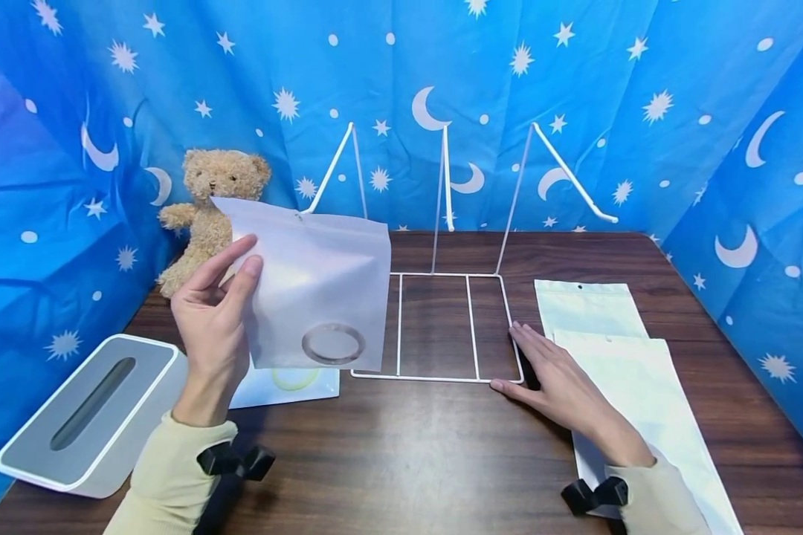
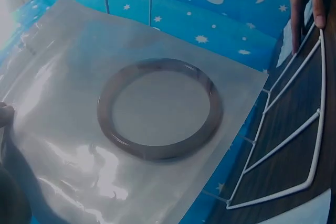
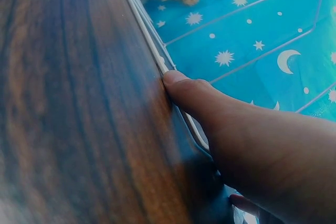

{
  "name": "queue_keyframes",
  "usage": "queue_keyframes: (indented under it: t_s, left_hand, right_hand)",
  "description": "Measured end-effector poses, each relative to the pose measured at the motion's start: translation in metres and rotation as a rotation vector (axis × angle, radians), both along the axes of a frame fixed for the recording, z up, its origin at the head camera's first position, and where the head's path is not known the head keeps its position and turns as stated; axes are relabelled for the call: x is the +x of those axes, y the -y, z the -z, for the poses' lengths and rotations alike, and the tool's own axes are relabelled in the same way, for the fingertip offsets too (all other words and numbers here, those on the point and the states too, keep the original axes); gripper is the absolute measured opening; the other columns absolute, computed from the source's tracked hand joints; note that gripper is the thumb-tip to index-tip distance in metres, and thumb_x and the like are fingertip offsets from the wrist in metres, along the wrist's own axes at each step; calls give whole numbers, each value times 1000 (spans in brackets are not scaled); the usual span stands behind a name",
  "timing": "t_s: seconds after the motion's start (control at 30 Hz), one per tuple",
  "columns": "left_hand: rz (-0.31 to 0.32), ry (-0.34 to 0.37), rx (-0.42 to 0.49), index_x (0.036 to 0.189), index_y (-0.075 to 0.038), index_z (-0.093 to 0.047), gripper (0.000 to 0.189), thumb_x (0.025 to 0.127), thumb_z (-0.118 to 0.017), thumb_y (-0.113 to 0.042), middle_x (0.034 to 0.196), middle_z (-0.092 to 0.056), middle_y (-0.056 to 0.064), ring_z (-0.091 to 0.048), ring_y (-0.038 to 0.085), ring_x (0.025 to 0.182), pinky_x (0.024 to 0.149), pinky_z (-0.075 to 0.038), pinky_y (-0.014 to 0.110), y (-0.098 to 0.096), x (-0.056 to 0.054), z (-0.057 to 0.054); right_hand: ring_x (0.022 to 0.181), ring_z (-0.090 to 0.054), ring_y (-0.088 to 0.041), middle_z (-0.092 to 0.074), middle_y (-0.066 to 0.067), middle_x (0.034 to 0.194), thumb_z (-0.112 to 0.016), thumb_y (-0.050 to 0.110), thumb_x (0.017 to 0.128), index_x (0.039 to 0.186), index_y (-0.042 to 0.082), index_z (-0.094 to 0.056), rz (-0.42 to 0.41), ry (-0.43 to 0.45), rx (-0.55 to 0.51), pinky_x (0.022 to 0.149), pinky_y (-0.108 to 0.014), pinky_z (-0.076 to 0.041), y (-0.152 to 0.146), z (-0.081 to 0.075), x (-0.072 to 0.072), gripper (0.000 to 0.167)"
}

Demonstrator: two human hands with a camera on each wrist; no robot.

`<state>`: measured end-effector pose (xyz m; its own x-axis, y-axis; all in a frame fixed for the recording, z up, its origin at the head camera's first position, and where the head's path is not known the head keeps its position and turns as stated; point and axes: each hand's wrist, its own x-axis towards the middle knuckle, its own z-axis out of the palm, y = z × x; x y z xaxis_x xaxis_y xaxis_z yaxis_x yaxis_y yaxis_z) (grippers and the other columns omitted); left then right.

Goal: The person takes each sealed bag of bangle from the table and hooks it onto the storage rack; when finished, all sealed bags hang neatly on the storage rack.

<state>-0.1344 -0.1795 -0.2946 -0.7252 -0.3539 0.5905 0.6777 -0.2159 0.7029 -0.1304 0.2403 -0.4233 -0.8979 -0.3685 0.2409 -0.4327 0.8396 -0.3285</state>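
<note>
Between thumb and fingers, my left hand [image 1: 213, 316] pinches the left edge of a frosted, clear-fronted zip bag [image 1: 294, 297], held upright. A brownish-grey bangle [image 2: 107, 116] lies flat near the bag's bottom. The bag's top edge overlaps the tip of the left hook arm [image 1: 328, 169] of a white wire display rack [image 1: 399, 327]. My right hand [image 1: 562, 379] rests on the right side of the rack's base, fingers extended along the side wire and thumb at the front corner. In the right wrist view, that thumb [image 3: 184, 85] touches the wire.
Partly under the raised bag lies another bag [image 1: 254, 394] with a yellow-green bangle. Two white bags [image 1: 589, 306] overlap on the right. A grey-topped tissue box [image 1: 27, 442] stands front left, a teddy bear [image 1: 207, 234] behind it. A starry blue curtain surrounds the table.
</note>
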Motion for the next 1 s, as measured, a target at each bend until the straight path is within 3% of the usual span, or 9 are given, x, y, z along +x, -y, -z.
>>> queue_keyframes:
  t_s: [0.27, 0.57, 0.83, 1.0]
  left_hand:
    - [-33, 2, 20, 115, 16, -64, 32, 86, -70, 7, 115, -66, 25, -70, 29, 93, 75, -58, 30, -3, 1, 4]
    - [-15, 4, 35, 116, 17, -63, 33, 86, -69, 8, 115, -66, 25, -71, 29, 91, 73, -58, 30, -4, -2, 2]
    - [-1, -27, 43, 116, 19, -61, 32, 86, -67, 12, 113, -66, 27, -70, 33, 94, 76, -58, 35, -7, 8, -3]
    - [-26, 8, -13, 117, 17, -62, 32, 87, -67, 9, 116, -65, 26, -69, 32, 98, 77, -58, 35, -7, 10, -3]
  right_hand:
    - [141, -30, -37, -35, -19, 153, -61, 66, 85, 150, 0, -35, 3, 14, 13, 109, -57, -28, 0, 2, 2, 96]
    - [141, -30, -37, -35, -19, 153, -61, 66, 86, 150, 0, -35, 2, -5, 5, 109, -57, -28, -2, 0, 0, 96]
    - [141, -30, -37, -35, -20, 153, -61, 65, 86, 150, -1, -35, -8, 2, 5, 109, -57, -28, -3, 2, 0, 96]
    - [141, -30, -36, -35, -19, 153, -61, 66, 85, 150, -1, -35, -3, -8, 3, 110, -56, -28, -4, 3, -1, 97]
